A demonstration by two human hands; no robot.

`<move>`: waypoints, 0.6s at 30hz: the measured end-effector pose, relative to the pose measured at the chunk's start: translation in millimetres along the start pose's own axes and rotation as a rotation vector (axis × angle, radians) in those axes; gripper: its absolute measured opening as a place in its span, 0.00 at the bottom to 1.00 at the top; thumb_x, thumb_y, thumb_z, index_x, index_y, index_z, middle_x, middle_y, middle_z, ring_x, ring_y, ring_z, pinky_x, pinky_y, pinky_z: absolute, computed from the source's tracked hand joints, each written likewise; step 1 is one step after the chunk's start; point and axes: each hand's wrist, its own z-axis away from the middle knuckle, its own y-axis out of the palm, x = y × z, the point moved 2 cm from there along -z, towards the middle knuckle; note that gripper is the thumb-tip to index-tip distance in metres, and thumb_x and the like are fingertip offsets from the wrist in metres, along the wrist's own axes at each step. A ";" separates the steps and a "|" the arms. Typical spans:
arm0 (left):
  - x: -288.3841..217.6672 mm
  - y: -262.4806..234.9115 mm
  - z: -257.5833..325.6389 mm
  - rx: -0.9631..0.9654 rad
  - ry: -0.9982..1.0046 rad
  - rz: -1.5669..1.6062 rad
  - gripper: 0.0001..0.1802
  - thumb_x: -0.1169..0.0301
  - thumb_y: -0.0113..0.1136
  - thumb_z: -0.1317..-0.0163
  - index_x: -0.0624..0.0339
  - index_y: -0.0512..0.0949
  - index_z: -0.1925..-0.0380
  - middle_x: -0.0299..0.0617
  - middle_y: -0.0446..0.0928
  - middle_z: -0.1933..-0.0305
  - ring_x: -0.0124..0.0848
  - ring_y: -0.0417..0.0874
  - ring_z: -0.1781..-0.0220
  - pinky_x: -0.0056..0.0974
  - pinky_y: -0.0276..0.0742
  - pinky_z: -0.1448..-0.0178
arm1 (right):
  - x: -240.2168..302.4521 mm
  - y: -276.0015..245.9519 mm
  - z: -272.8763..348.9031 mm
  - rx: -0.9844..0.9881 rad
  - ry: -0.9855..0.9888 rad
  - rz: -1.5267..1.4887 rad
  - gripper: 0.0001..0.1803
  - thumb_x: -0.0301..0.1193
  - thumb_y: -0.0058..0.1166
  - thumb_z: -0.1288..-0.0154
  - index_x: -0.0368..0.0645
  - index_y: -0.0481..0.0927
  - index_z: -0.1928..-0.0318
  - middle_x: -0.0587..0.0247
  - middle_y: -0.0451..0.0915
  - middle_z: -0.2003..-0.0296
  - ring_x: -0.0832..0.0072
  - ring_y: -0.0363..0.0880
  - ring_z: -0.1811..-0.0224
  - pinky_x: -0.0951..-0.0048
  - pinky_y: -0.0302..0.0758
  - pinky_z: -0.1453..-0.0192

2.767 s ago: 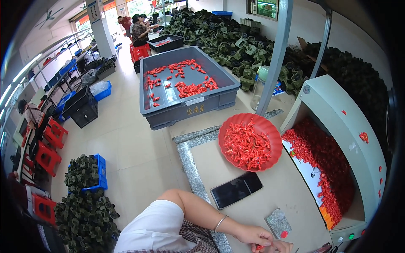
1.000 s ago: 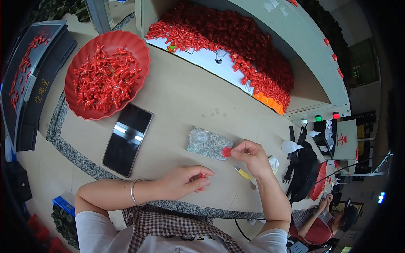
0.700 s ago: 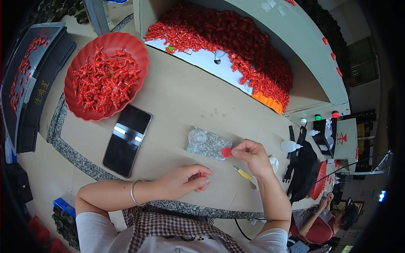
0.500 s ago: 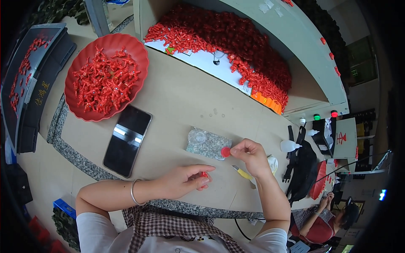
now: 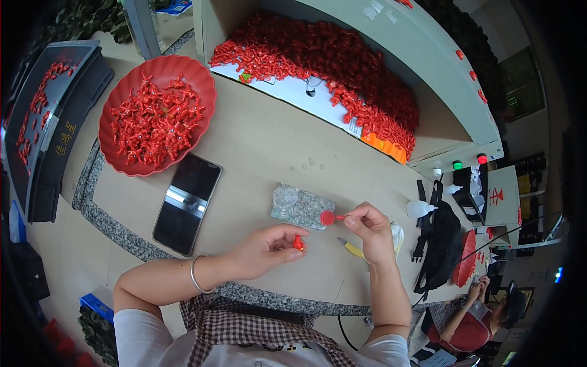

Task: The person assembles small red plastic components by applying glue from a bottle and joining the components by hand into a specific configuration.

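Observation:
Between the thumb and fingers of my left hand (image 5: 269, 249) is a small red plastic figure (image 5: 298, 243) with a bit of yellow on it. My right hand (image 5: 372, 229) pinches a thin red piece (image 5: 340, 218), whose kind I cannot make out. Its tip points at a round red cap-like dish (image 5: 327, 218) on the right end of a speckled stone slab (image 5: 302, 208). A clear round dish (image 5: 285, 196) sits at the slab's left end. Just left of my right wrist lies a yellow-handled knife (image 5: 353, 248), partly hidden by the hand.
A red scalloped bowl (image 5: 210, 113) full of red figures stands left, beside a black phone (image 5: 186, 205). Red figures heap in a shelf box (image 5: 287, 90) at the back. White bottle (image 5: 419, 209) and black bag (image 5: 440, 244) lie right. Another person (image 5: 468, 318) sits far right.
My right hand has drawn slightly right of the red dish, and the thin red piece now shows. My left hand has turned, exposing more of the red figure.

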 end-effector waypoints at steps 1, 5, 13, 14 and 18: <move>-1.1 -0.4 -0.4 -0.009 0.001 -0.025 0.18 0.74 0.53 0.38 0.61 0.67 0.47 0.38 0.74 0.56 0.23 0.75 0.54 0.29 0.71 0.48 | -2.9 -0.7 2.4 -0.002 0.000 -0.004 0.03 0.23 0.60 0.47 0.40 0.79 0.73 0.72 0.71 0.74 0.84 0.66 0.70 0.81 0.64 0.62; -1.9 -1.0 -0.7 -0.018 -0.002 -0.027 0.19 0.79 0.51 0.39 0.59 0.66 0.47 0.40 0.73 0.54 0.28 0.75 0.50 0.33 0.71 0.45 | -15.0 -1.2 11.9 0.012 -0.265 0.064 0.05 0.22 0.62 0.51 0.41 0.80 0.72 0.70 0.70 0.71 0.80 0.66 0.66 0.79 0.64 0.60; -0.3 -4.4 -5.3 -0.043 -0.003 0.003 0.16 0.75 0.53 0.39 0.62 0.69 0.50 0.37 0.75 0.56 0.23 0.75 0.53 0.29 0.71 0.48 | -10.9 13.9 31.0 -0.008 -0.539 0.239 0.08 0.27 0.66 0.56 0.46 0.84 0.71 0.71 0.71 0.71 0.74 0.65 0.63 0.75 0.62 0.58; 0.7 -5.3 -5.5 -0.048 -0.012 -0.003 0.16 0.75 0.53 0.39 0.62 0.69 0.50 0.37 0.75 0.56 0.23 0.75 0.53 0.29 0.71 0.48 | -6.5 16.0 33.0 0.002 -0.607 0.334 0.08 0.28 0.66 0.57 0.48 0.84 0.71 0.71 0.71 0.71 0.73 0.65 0.63 0.75 0.61 0.58; 0.2 -6.0 -6.3 -0.052 0.016 0.022 0.16 0.75 0.52 0.38 0.62 0.70 0.50 0.38 0.75 0.56 0.24 0.75 0.52 0.31 0.71 0.47 | -5.1 21.1 36.3 0.037 -0.728 0.478 0.09 0.31 0.65 0.58 0.52 0.85 0.71 0.72 0.70 0.71 0.73 0.64 0.63 0.73 0.59 0.58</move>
